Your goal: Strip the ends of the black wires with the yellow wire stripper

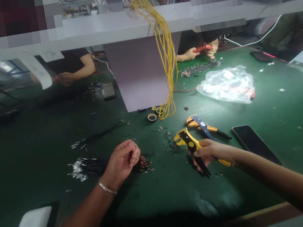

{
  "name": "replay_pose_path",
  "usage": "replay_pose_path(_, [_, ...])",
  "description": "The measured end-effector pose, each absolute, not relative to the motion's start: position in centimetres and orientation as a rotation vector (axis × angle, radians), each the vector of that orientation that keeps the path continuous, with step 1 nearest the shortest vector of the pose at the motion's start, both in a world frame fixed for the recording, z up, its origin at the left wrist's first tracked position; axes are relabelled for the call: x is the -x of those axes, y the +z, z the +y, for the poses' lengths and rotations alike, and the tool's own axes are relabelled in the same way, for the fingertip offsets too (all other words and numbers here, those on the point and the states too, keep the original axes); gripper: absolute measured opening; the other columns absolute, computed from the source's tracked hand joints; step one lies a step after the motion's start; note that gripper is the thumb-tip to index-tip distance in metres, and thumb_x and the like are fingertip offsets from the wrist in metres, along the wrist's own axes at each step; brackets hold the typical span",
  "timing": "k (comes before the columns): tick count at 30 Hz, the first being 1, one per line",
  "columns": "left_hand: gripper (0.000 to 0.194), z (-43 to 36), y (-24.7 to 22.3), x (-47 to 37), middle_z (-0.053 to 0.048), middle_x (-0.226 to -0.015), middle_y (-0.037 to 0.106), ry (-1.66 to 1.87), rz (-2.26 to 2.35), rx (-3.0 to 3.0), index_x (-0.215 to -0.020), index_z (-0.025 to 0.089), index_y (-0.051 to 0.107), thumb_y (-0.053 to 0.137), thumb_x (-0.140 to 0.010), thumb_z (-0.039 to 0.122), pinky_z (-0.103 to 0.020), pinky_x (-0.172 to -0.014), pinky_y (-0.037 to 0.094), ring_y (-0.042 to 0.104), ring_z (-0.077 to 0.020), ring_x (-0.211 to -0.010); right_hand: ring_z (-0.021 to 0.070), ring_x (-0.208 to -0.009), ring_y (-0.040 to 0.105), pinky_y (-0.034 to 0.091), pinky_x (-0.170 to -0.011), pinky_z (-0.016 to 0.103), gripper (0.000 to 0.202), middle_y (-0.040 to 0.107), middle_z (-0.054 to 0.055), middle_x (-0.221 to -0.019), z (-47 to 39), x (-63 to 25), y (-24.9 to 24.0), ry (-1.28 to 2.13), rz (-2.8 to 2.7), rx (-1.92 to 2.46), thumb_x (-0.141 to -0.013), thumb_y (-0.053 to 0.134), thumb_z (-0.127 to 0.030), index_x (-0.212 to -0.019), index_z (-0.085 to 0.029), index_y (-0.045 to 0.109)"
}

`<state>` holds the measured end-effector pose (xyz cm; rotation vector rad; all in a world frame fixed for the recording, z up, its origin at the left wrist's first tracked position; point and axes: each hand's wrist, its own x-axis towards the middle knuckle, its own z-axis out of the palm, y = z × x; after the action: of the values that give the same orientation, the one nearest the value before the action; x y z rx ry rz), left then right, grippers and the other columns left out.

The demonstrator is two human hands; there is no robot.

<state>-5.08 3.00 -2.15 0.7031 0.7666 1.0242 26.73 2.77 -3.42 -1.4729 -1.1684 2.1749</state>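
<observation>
My right hand [205,155] is wrapped around the handles of a yellow and black wire stripper [190,142], its jaws pointing left and away from me. The fingers of my left hand [122,158] are curled into a pinch; whatever is in them, if anything, is too small to make out. Below and behind that hand lies a bundle of black wires [95,166], with silvery ends at the left and coppery ends at the right. Small dark scraps [168,138] are scattered between my hands. A second wire stripper [204,126], orange and dark blue, rests just beyond my right hand.
A phone [255,145] lies right of the strippers. Tape rolls [152,117] sit near hanging yellow cables [165,45]. A clear plastic bag [225,86] and a thinner wire bunch [99,133] lie farther back. Across the table, one co-worker's hands hold a red tool [203,48].
</observation>
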Motion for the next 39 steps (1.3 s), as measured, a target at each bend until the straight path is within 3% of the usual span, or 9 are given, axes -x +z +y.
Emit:
replay_pose_path(8, [0.024, 3.0, -1.9, 5.1, 0.001, -0.051, 0.045, 1.036, 0.772, -0.713, -0.062, 0.014, 0.050, 0.064, -0.079, 0.025, -0.018, -0.038, 0.023, 0.036, -0.0066, -0.042, 0.0193, -0.063, 0.069, 0.051, -0.056, 0.028, 0.029, 0.069, 0.004, -0.073, 1.5, -23.6, -2.8, 2.183, -1.382, 1.358, -0.068, 0.068, -0.028, -0.088, -0.015, 0.053])
replay_pose_path(14, [0.024, 2.8, -1.7, 5.0, 0.001, -0.051, 0.046, 1.048, 0.765, -0.700, -0.062, 0.014, 0.051, 0.067, -0.076, 0.025, -0.018, -0.036, 0.023, 0.036, -0.0073, -0.042, 0.0181, -0.077, 0.062, 0.050, -0.067, 0.029, 0.029, 0.065, 0.004, -0.085, -0.4, -21.8, -1.5, 1.983, -1.506, 1.064, -0.065, 0.063, -0.014, -0.092, -0.016, 0.055])
replay_pose_path(17, [0.023, 2.8, -1.5, 5.1, 0.001, -0.050, 0.046, 1.043, 0.760, -0.696, -0.062, 0.014, 0.052, 0.067, -0.076, 0.024, -0.018, -0.036, 0.023, 0.036, -0.0072, -0.042, 0.0180, -0.077, 0.060, 0.049, -0.067, 0.029, 0.025, 0.064, 0.004, -0.082, -0.6, -21.0, -0.9, 1.886, -1.610, 1.008, -0.066, 0.061, -0.014, -0.091, -0.016, 0.057])
replay_pose_path(22, [0.022, 2.9, -1.5, 5.2, 0.001, -0.051, 0.046, 1.038, 0.733, -0.675, -0.062, 0.013, 0.053, 0.066, -0.077, 0.022, -0.018, -0.038, 0.024, 0.037, -0.0066, -0.042, 0.0189, -0.072, 0.059, 0.050, -0.069, 0.033, 0.014, 0.063, 0.007, -0.084, -1.5, -19.6, -1.7, 1.262, -1.924, 1.096, -0.080, 0.053, -0.021, -0.093, -0.018, 0.057])
replay_pose_path(27, [0.021, 2.8, -1.5, 5.2, 0.001, -0.052, 0.046, 1.045, 0.710, -0.670, -0.063, 0.013, 0.053, 0.065, -0.078, 0.021, -0.018, -0.038, 0.025, 0.037, -0.0068, -0.043, 0.0270, -0.093, 0.061, 0.049, -0.085, 0.043, 0.038, 0.064, 0.014, -0.101, -2.9, -18.9, -4.1, 0.798, -2.133, 1.011, -0.075, 0.050, -0.016, -0.114, -0.017, 0.049])
replay_pose_path(34, [0.020, 2.6, -0.8, 5.1, 0.001, -0.051, 0.045, 1.056, 0.696, -0.650, -0.062, 0.013, 0.054, 0.065, -0.078, 0.019, -0.018, -0.039, 0.024, 0.037, -0.0067, -0.043, 0.0270, -0.089, 0.062, 0.050, -0.080, 0.042, 0.047, 0.065, 0.014, -0.101, -3.3, -17.9, -4.0, 0.942, -2.174, 0.988, -0.066, 0.048, -0.014, -0.112, -0.015, 0.052])
replay_pose_path(39, [0.019, 2.4, -0.4, 5.1, 0.001, -0.052, 0.046, 1.045, 0.666, -0.649, -0.063, 0.013, 0.055, 0.065, -0.078, 0.020, -0.019, -0.039, 0.024, 0.037, -0.0069, -0.043, 0.0179, -0.069, 0.058, 0.048, -0.066, 0.031, 0.011, 0.065, 0.005, -0.078, -1.8, -18.1, -2.5, 1.474, -1.761, 1.216, -0.076, 0.056, -0.024, -0.084, -0.018, 0.059])
